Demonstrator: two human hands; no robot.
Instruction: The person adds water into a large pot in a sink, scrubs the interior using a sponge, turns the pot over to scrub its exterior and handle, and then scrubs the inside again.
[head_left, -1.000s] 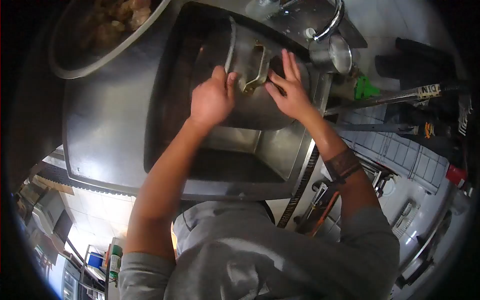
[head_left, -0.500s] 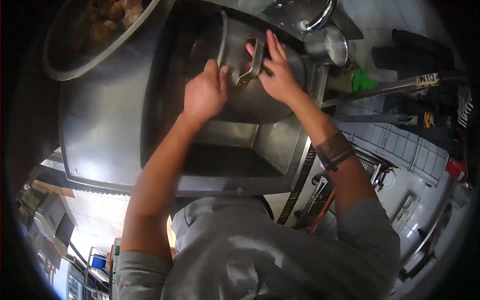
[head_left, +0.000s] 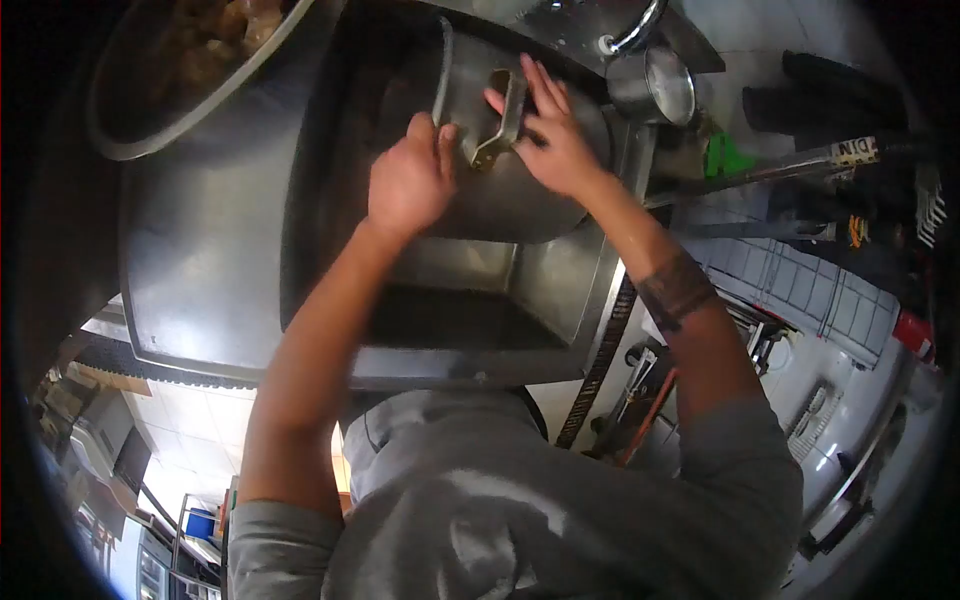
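Note:
A large metal pot (head_left: 490, 205) lies on its side in a stainless sink (head_left: 560, 290), its mouth turned to the left. My left hand (head_left: 408, 182) is closed on the pot's rim, with the thumb along the outer wall. Against the pot's outer side rests my right hand (head_left: 558, 145), flat with the fingers stretched out, beside the metal loop handle (head_left: 514, 112). One of its fingers reaches behind the handle. The inside of the pot is mostly dark.
At the upper left stands a large bowl (head_left: 215, 105) with chunks of food. A small metal pot (head_left: 655, 85) sits at the sink's right corner under a chrome faucet (head_left: 640, 30). Metal bars (head_left: 770, 178) and a green object (head_left: 725, 157) are to the right.
My right hand has shifted slightly up and left along the pot's side. The pot and its handle have moved up a little; my left hand keeps its hold on the rim.

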